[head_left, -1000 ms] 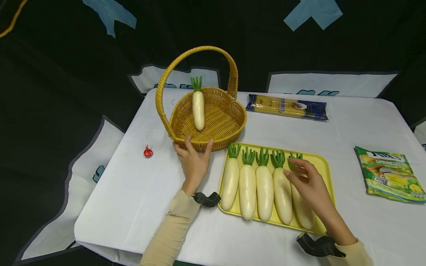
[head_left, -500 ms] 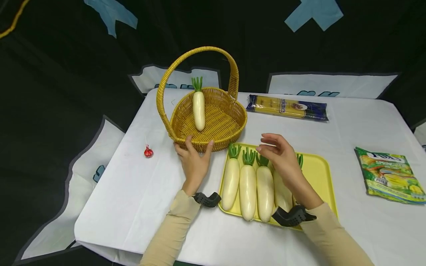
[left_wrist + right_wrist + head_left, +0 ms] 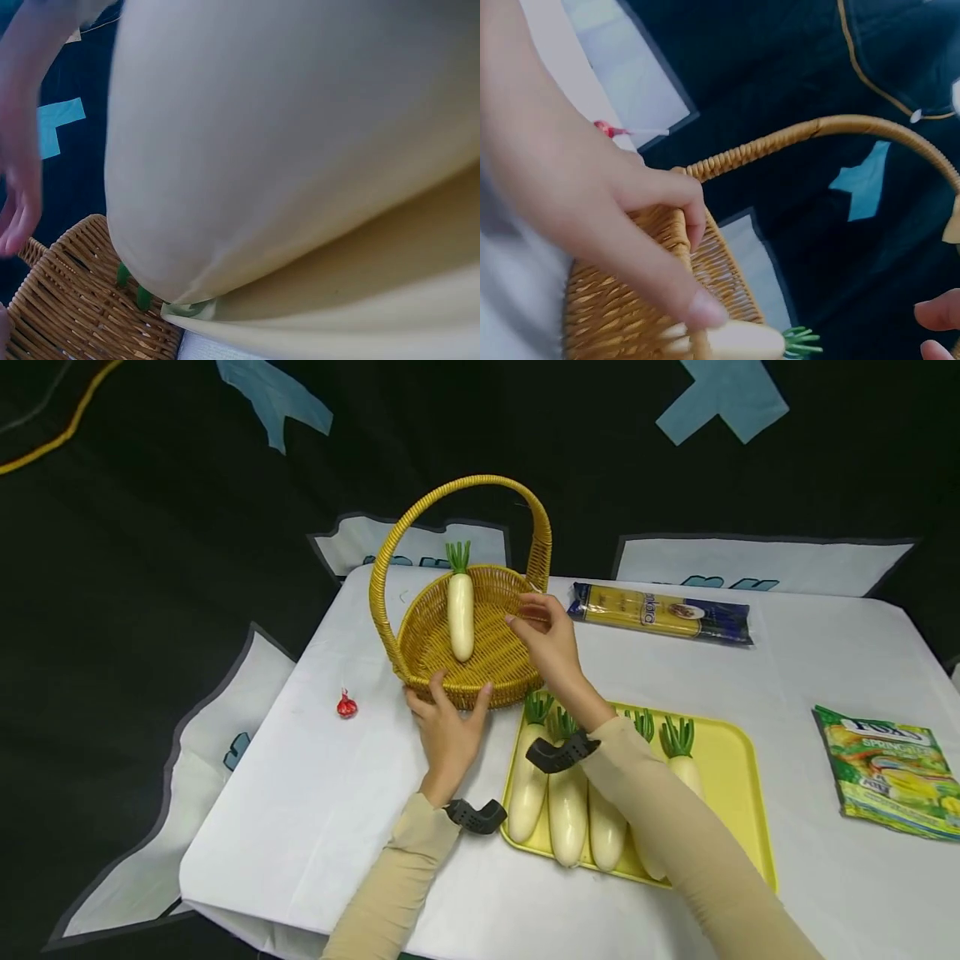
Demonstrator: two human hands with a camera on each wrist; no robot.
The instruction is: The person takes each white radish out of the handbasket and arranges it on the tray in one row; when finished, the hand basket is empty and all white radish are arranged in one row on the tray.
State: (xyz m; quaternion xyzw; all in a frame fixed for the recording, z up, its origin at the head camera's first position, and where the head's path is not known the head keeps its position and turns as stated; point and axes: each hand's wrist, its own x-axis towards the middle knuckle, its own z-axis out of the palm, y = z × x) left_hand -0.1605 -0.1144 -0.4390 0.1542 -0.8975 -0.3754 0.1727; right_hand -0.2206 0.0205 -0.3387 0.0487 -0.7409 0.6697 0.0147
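Observation:
A yellow wicker basket (image 3: 487,668) with a tall arched handle stands at the table's back left, a white radish (image 3: 461,618) with green stalks lying in it. My left hand (image 3: 450,735) grips the near rim; in the right wrist view its fingers and thumb bend over the wicker edge. My right hand (image 3: 551,639) hovers over the basket's right side, fingers loosely bent and nothing visible between them. Only its fingertips (image 3: 941,311) enter the right wrist view. Below my right sleeve, partly covered by it, a yellow tray (image 3: 731,777) carries several more white radishes (image 3: 567,818).
A blue and yellow pasta packet (image 3: 660,614) lies behind the tray. To the far right is a green soup packet (image 3: 888,772). A small red wrapped sweet (image 3: 347,705) sits left of the basket. My right sleeve (image 3: 285,150) fills most of the left wrist view.
My right hand has travelled from above the tray's right side, leftward and away from me, to the basket. My left hand keeps its grip on the rim. The head view has shifted slightly.

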